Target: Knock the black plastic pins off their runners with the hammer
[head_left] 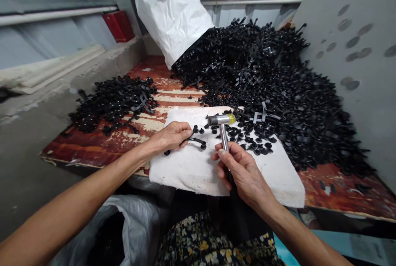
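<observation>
Toward the white cloth's (192, 171) ten o'clock, the left hand (173, 136) pinches a slim black plastic piece (196, 140); near twelve, the silver, yellow-tipped hammer (220, 120) stands gripped by the right hand (244, 169). Striking would likely need steadying.

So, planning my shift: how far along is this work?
Perhaps done: some loose round black pieces on the white cloth. In hand: a disc-ended black plastic strip in the left hand, a silver-headed hammer with one yellow face in the right hand. Possibly left: the big black heap; the smaller black heap could be either.
</observation>
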The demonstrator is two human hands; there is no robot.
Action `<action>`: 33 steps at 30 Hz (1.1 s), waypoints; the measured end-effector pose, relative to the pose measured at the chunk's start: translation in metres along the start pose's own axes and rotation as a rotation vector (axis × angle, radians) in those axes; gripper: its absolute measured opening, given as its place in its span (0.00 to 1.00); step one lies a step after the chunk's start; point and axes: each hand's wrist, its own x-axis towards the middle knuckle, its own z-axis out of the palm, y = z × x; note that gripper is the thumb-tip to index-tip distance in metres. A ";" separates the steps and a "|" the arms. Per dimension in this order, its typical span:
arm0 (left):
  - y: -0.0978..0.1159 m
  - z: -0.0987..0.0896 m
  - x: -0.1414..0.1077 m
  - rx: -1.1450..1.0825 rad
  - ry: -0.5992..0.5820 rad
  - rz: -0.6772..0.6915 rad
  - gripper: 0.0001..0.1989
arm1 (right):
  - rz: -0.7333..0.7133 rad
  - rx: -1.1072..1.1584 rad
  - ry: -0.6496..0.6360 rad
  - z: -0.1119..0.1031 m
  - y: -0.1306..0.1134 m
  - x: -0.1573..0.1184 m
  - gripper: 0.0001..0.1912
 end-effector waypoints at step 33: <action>0.001 -0.012 0.011 -0.084 -0.068 -0.141 0.11 | -0.689 -0.939 -0.029 -0.007 -0.031 0.023 0.28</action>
